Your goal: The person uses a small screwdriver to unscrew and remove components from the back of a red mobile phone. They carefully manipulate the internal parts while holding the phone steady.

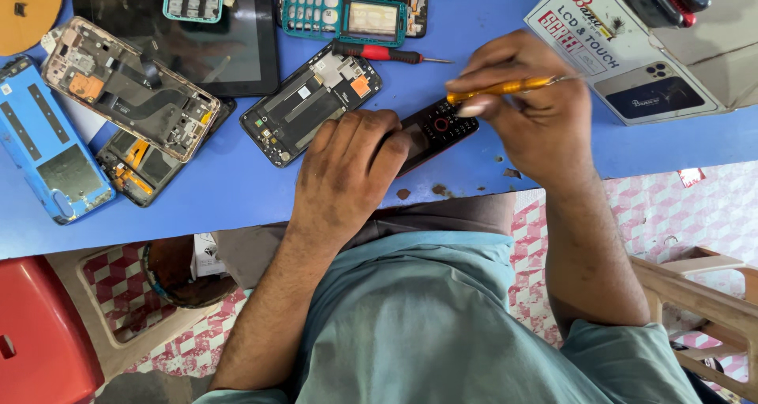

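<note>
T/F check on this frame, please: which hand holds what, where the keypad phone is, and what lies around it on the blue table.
1. The left hand presses down on the black keypad phone. True.
2. The right hand holds a red-handled screwdriver. False: it holds a yellow-handled screwdriver; the red-handled screwdriver lies on the blue table.
3. The keypad phone sits near the table's front edge. True.
4. The black tablet lies right of the right hand. False: it lies at the far left.
5. The blue phone back cover is in the left hand. False: it lies untouched at the left.

White screen box (624, 48), dark tablet (178, 37)
</note>
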